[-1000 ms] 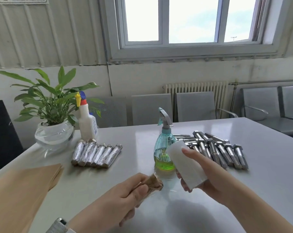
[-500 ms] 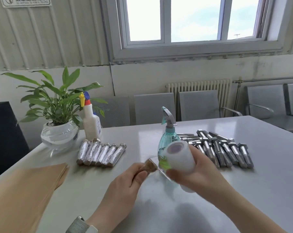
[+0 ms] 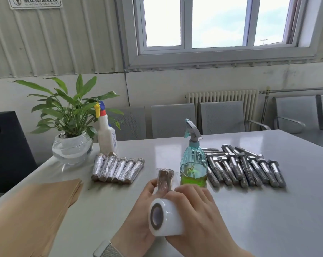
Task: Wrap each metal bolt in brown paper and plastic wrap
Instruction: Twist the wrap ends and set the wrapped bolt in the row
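Hands meet above a grey tabletop (image 3: 249, 219). Left hand (image 3: 138, 216) grips a paper-wrapped bolt (image 3: 164, 179), upright and partly covered in clear film. Right hand (image 3: 195, 212) curls around a white roll of plastic wrap (image 3: 165, 219), just beside the bolt. Bare bolts (image 3: 246, 168) lie right of a teal spray bottle (image 3: 193, 160); six finished bolts (image 3: 118, 169) lie to its left, near brown paper sheets (image 3: 32, 206).

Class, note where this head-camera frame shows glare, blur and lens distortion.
Head view: the window is blown out white, its light reflecting on the table top; the paper stack at the near left looks smeared; wall lines bow near the edges.
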Tool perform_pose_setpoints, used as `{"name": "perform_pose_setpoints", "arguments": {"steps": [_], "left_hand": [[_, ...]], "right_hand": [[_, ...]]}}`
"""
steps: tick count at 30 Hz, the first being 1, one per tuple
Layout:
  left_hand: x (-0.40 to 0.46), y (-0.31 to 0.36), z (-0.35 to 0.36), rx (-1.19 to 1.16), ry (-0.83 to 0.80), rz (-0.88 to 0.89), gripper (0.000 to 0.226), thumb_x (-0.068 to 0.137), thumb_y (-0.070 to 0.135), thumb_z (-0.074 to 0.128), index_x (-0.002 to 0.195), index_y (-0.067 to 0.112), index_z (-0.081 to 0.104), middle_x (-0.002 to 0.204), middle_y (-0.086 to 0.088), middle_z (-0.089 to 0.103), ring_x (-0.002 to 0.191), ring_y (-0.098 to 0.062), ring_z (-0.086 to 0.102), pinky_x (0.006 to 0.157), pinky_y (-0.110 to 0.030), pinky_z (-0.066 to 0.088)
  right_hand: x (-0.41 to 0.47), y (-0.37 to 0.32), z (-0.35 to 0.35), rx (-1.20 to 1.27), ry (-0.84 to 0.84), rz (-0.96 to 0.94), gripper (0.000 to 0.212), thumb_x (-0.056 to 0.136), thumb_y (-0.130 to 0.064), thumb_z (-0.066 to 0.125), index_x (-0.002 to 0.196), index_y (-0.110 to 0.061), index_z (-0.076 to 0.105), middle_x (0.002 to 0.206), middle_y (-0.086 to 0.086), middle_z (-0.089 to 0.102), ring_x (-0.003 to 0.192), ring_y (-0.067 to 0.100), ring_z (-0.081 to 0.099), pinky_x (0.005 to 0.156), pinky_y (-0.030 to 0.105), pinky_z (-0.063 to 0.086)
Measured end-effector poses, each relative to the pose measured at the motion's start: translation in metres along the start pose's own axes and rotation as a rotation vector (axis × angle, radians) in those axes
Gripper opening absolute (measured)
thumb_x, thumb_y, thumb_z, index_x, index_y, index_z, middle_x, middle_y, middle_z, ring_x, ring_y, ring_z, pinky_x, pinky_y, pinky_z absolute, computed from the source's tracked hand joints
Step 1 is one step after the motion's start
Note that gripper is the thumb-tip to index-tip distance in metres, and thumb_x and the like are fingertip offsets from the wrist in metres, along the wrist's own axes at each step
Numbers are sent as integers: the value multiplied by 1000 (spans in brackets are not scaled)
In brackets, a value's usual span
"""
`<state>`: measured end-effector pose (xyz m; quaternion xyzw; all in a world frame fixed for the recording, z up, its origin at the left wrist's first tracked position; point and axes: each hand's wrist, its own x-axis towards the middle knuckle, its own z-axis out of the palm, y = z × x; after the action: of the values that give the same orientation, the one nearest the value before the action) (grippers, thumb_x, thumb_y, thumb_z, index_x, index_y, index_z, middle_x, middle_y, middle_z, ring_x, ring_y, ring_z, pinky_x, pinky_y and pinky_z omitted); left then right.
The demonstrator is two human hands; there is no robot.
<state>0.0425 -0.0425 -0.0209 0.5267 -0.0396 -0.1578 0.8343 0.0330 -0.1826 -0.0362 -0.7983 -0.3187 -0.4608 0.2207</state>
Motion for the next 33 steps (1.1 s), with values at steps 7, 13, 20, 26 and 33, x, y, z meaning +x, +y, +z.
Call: {"name": "perform_pose_setpoints", "arguments": {"steps": [7, 13, 20, 26, 33], "left_hand": [[4, 8, 1, -440, 37, -159, 65, 81, 60, 58, 111, 2, 59, 94, -19, 51, 95, -33, 54, 87, -43, 44], [10, 3, 2, -250, 162, -206, 65, 75, 64, 61, 109, 10, 58, 65, -9, 56, 60, -22, 59, 58, -33, 52], [14, -2, -2, -348, 208, -148, 64, 72, 63, 56, 102, 7, 64, 65, -7, 54, 55, -19, 54, 55, -30, 50], [11, 0, 2, -378, 151, -127, 65, 79, 63, 51, 108, 5, 62, 98, -19, 72, 81, -34, 71, 74, -44, 55], [8, 2, 4, -463, 144, -95, 67, 80, 62, 51, 115, 6, 62, 70, -8, 56, 60, -22, 57, 61, -33, 53]], "right_hand": [[-4, 7, 4, -83, -120, -108, 51, 69, -40, 77, 109, -24, 50, 100, -6, 62, 82, 17, 61, 69, 35, 47], [-6, -1, 4, -151, -151, -230, 26, 78, -19, 70, 103, -20, 61, 98, -3, 65, 73, 19, 59, 64, 33, 49], [-3, -2, -2, -216, -136, -262, 20, 86, -11, 56, 94, -20, 72, 85, -2, 65, 67, 20, 59, 62, 32, 51], [-4, 2, -3, -208, -153, -264, 23, 80, -10, 58, 95, -21, 71, 83, -2, 63, 69, 20, 59, 65, 32, 51], [-3, 3, -1, -231, -88, -290, 19, 82, -8, 61, 93, -19, 72, 85, 0, 64, 73, 21, 61, 67, 33, 50]]}}
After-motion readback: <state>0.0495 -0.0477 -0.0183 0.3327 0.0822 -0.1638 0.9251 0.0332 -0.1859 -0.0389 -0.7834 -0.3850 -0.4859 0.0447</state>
